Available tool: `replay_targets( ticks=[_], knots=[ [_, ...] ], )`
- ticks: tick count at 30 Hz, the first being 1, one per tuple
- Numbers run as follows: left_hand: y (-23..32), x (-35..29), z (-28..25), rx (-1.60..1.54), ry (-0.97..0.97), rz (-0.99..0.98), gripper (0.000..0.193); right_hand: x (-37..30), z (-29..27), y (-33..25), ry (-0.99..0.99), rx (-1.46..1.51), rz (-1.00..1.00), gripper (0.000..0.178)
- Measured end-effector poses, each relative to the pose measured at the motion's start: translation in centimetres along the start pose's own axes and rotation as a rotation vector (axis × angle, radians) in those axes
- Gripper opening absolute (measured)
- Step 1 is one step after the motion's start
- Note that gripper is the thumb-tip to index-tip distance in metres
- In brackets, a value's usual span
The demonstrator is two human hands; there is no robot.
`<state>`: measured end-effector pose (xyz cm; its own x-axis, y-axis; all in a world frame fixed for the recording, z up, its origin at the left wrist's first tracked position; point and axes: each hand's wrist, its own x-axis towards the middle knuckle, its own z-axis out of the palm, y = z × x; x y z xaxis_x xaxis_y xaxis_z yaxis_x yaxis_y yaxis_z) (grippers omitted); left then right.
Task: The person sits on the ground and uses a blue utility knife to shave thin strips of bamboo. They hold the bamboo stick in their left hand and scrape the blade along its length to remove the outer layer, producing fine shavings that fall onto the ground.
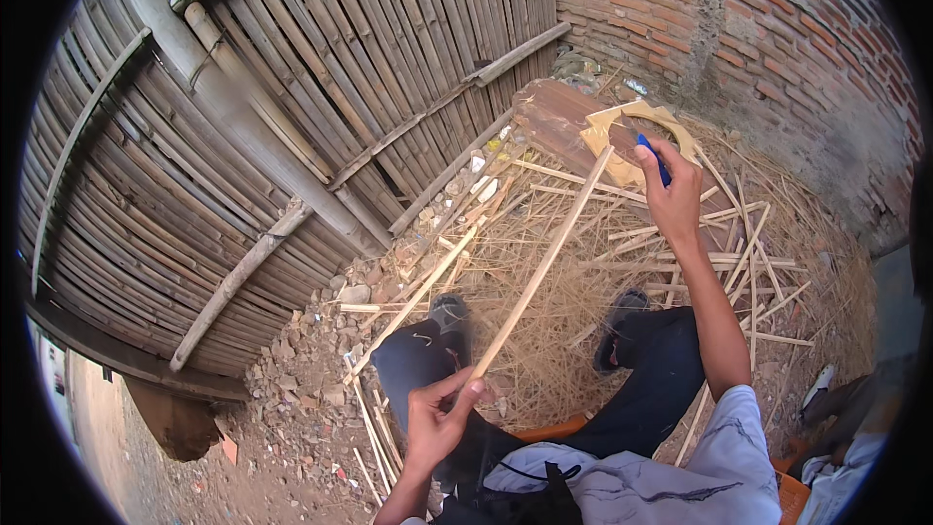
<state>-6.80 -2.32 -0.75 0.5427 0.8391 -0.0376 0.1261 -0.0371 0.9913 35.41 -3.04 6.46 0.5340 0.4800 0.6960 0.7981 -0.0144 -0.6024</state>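
Observation:
A long pale bamboo strip [546,262] slants up and away from my lap. My left hand [439,420] pinches its near end between thumb and fingers, above my left thigh. My right hand [673,192] is raised ahead on the right, closed around a small tool with a blue handle [653,157]; its working end cannot be made out. The strip's far end lies just left of the blue tool, with a small gap between them. Behind my right hand is a flat tan sheet [603,126] with a rounded opening, lying on a dark reddish-brown board [554,117].
Fine shavings [525,331] cover the ground between my feet. Several loose strips [753,272] lie at right, others [374,428] by my left leg. A bamboo wall [389,39] stands left, a brick wall [661,0] behind. Rubble [301,350] edges the left. Another person's leg [855,399] shows at right.

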Motion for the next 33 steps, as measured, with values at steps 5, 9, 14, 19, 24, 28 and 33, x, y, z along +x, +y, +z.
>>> replay_targets(
  ticks=[5,9,14,19,24,28,33],
  knots=[
    [1.0,1.6,-0.6,-0.034,0.023,-0.062,0.036,-2.4,1.0,-2.4,-0.098,0.062,-0.057,0.033],
    [1.4,3.4,0.0,-0.127,-0.041,-0.1,0.037,-6.9,2.8,-6.1,-0.304,0.149,-0.207,0.035],
    [2.6,5.0,2.2,-0.227,-0.067,-0.07,0.037,-10.5,4.0,-8.1,-0.435,0.204,-0.368,0.031],
    [2.0,5.6,3.1,-0.246,-0.092,-0.051,0.032,-11.2,3.6,-9.1,-0.532,0.203,-0.388,0.026],
    [2.6,6.0,3.9,-0.191,0.007,0.006,0.028,-12.1,4.1,-8.6,-0.497,0.202,-0.42,0.027],
    [2.8,5.8,4.5,-0.125,0.109,0.074,0.03,-11.4,3.8,-8.7,-0.502,0.175,-0.396,0.028],
    [3.1,5.6,4.3,-0.15,0.1,0.058,0.033,-10.9,3.7,-8.4,-0.47,0.158,-0.417,0.029]
  ],
)
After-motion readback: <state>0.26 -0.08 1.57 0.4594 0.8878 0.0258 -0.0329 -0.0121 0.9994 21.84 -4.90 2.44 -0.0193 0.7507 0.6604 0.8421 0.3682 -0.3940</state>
